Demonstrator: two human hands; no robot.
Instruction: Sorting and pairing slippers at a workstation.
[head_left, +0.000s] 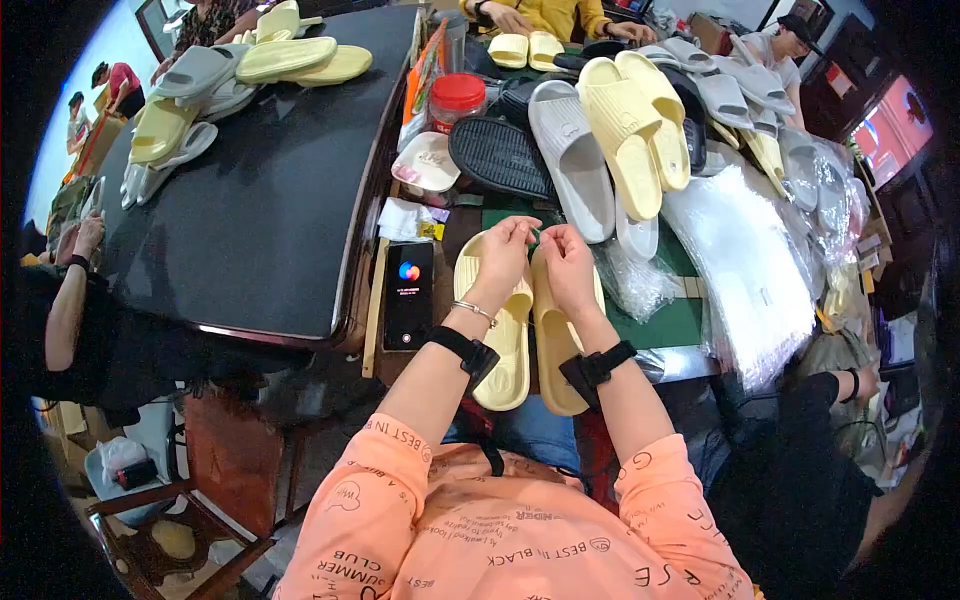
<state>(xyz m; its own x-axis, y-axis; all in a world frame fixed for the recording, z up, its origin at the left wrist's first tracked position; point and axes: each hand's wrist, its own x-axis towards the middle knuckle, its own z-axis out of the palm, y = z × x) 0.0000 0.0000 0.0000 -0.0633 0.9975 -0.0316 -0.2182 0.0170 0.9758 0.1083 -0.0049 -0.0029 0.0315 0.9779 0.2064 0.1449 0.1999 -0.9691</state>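
Left hand: (505,258) fingers pinched together, over the strap end of the left yellow slipper (508,362); cannot tell what, if anything, is between the tips.
Right hand: (568,270) fingers also pinched together, tips just beside the left hand's, over the right yellow slipper (553,345); contents unclear.
Slipper pair: side by side in front of the person, heel ends toward the body, right one partly covered by hand and wrist strap (598,368).
Left of pair: phone (408,297) lying screen up, lit; white packet (405,220) just beyond it.
Beyond hands: black slipper (498,160), white dish (428,162), red-lidded jar (457,95).
Right of hands: grey slipper (575,165) next to stacked yellow slippers (622,120); clear plastic bags (745,270) by the green mat (650,330).
Other worktop: black worktop (250,200) at left, grey and yellow slippers (300,62) piled at its far side.
Across: person in yellow sleeves (562,14).
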